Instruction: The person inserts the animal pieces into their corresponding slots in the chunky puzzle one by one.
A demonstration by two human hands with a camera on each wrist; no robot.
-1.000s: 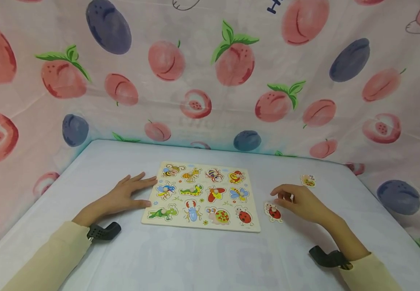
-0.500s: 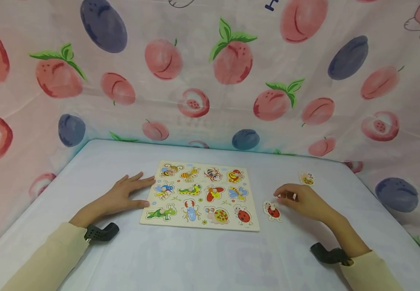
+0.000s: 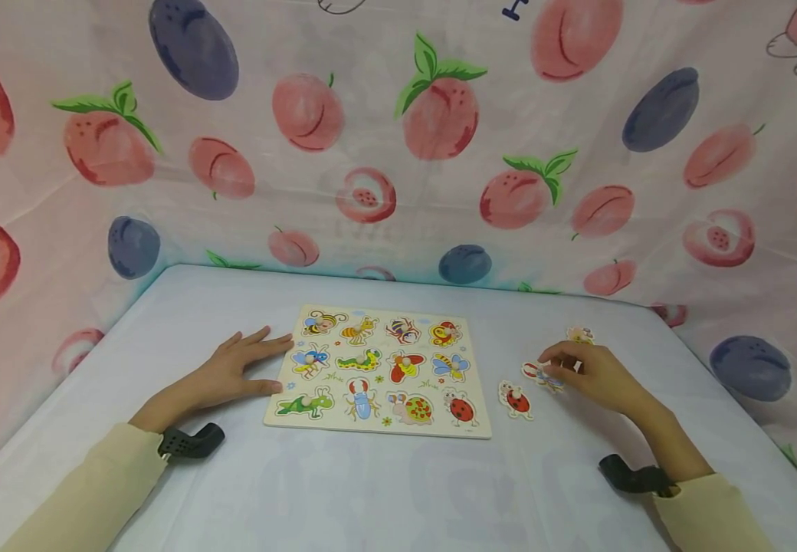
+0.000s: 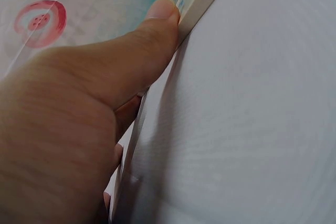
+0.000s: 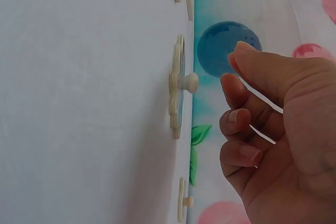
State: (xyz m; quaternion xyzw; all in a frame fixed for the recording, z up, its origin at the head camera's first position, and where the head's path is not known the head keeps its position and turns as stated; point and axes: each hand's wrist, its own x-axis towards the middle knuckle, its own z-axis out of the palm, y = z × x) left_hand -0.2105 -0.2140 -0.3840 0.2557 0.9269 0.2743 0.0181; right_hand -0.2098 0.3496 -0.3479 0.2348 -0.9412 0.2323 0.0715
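A wooden peg puzzle board with printed insects lies on the white table. My left hand rests beside its left edge, fingers spread; in the left wrist view the thumb touches the board's edge. My right hand hovers over a stag beetle piece, fingers loosely bent. The right wrist view shows a gap between those fingers and the piece's knob, with nothing held. Just left of the beetle lies a ladybug piece. A third piece behind the hand is partly hidden.
Most spots on the board hold knobbed pieces; the bottom-row beetle, snail and ladybug spots show no knobs. A peach-print cloth hangs behind and at the sides of the table.
My right hand has shifted rightward, away from the ladybug piece, and the stag beetle piece now shows under its fingertips. My left hand stays at the board's edge.
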